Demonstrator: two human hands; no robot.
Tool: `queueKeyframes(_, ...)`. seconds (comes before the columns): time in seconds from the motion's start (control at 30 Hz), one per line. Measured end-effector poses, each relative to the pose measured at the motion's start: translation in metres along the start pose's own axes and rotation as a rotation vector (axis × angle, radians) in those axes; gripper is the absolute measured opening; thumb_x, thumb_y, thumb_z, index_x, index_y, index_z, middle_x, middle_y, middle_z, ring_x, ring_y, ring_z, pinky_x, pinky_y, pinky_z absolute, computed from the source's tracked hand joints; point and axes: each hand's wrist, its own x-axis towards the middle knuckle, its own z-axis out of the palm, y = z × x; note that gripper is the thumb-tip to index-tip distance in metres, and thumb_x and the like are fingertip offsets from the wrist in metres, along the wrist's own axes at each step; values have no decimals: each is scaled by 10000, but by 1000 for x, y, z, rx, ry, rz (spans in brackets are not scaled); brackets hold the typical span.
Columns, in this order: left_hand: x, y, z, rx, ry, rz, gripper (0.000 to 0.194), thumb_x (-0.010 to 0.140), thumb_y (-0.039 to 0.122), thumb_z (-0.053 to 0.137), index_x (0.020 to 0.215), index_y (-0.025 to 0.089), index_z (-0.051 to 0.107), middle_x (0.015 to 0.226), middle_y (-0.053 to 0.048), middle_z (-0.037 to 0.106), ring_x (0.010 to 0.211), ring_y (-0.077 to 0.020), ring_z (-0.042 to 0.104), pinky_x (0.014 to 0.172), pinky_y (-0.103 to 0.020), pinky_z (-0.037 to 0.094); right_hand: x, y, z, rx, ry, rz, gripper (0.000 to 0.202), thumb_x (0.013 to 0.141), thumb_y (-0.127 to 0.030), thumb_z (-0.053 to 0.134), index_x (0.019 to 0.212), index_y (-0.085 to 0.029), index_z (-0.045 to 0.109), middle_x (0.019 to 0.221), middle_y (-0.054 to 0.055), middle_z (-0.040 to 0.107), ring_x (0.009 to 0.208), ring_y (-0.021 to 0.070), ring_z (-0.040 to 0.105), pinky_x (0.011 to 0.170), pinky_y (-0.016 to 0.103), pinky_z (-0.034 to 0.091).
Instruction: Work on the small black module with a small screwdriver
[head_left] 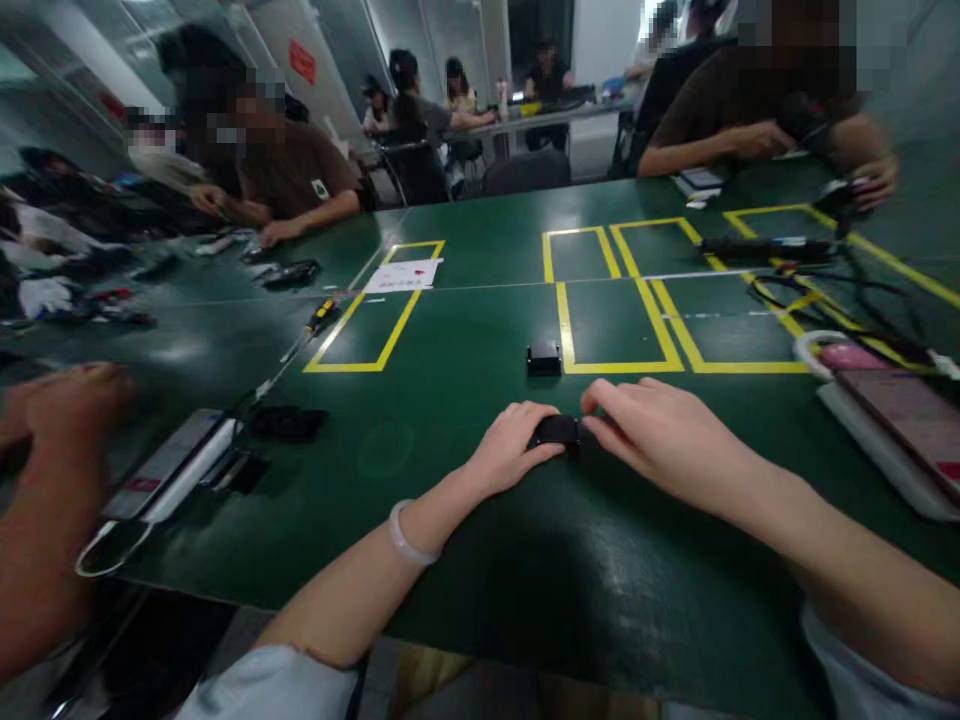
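Note:
My left hand point(517, 445) is closed on a small black rectangular block point(557, 431), with fingers along its far side and the thumb along the near side. The block rests low at the green tabletop, its left end covered by my fingers. Beside its right end is my right hand point(652, 425), thumb and index finger curled close together. Whatever lies between those fingertips is too small to make out. Just beyond sits a second, similar black block point(544, 357) with small protruding corners, apart from both hands.
Yellow tape outlines point(622, 368) mark the green table point(465, 340). On the left lie a phone point(176, 460), a black object point(289, 423) and a yellow-black screwdriver point(321, 316). A large phone point(900, 420) and cables point(802, 300) are at right. Co-workers sit around; one arm point(52, 500) is close at left.

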Motion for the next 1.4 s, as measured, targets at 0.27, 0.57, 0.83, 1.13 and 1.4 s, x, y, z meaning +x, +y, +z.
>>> queueKeyframes(0.27,-1,2,-3,-17,1,-3,368,913,419,534,1211,208,493,1141,-71,566,1051,-244,497,925,-381,415,-2,1,2,12,-23,8,124,938,-265,389,994,-211,485,825,22,638,735,194,600,639,293,369)
queueKeyframes(0.57,-1,1,-2,-33,12,0,368,905,404,552,1210,208,491,1131,-63,569,1038,-234,500,919,-372,415,-1,-1,-2,13,-51,24,185,954,-350,386,888,-210,487,729,7,608,671,187,576,613,296,357)
queueKeyframes(0.83,-1,2,-3,-29,14,2,355,908,410,543,1197,208,500,1128,-67,570,1033,-238,503,915,-378,415,-2,0,0,61,-16,14,80,918,-244,418,969,-208,467,821,11,611,736,185,593,644,294,380)
queueKeyframes(1.13,0,1,-2,-17,13,-2,350,903,413,555,1185,214,502,1117,-61,574,1027,-236,503,911,-374,417,0,-1,-1,20,-52,43,171,955,-336,379,890,-215,481,720,6,616,664,187,579,601,290,346)
queueKeyframes(1.4,-1,2,-2,-25,16,3,370,908,408,549,1223,222,491,1142,-60,568,1034,-235,501,929,-377,410,-2,-2,-2,73,-37,3,113,926,-253,405,976,-206,495,818,17,622,734,182,589,644,289,373)
